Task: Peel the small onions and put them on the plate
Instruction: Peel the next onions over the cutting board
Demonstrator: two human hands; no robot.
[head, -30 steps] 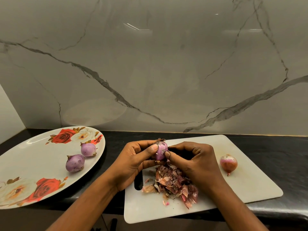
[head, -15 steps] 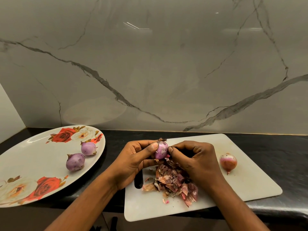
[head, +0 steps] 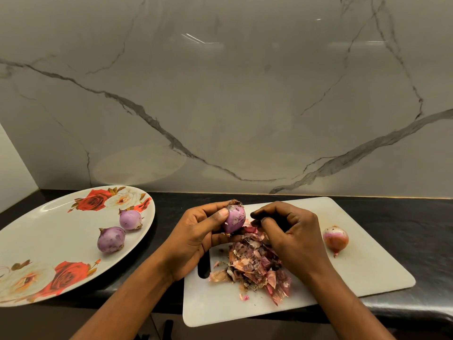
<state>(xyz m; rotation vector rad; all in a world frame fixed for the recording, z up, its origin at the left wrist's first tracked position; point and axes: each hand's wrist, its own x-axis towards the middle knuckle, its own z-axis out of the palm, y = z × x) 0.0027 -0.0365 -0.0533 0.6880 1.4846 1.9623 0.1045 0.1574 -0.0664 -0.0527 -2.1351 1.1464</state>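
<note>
peeling looks past halfway: two peeled onions (head: 111,239) lie on the plate (head: 49,224). left hand (head: 196,236) fingers clamp a nearly bare onion (head: 235,218) above the board (head: 355,266); right hand (head: 294,236) fingers pinch what looks like a scrap of skin (head: 248,228). one unpeeled onion (head: 335,238) waits on the board.

We found the rose-printed plate (head: 36,229) glossy, and the peeled onions (head: 111,239) on it smooth with a soft sheen. The cutting board (head: 367,266) looked like matt white plastic, the heap of skins (head: 255,263) on it dry, papery and crinkled, and the unpeeled onion (head: 335,238) wore a shiny skin. The dark tabletop (head: 416,222) seemed faintly textured stone, the wall (head: 220,106) a polished marble-look slab mirroring lights.
</note>
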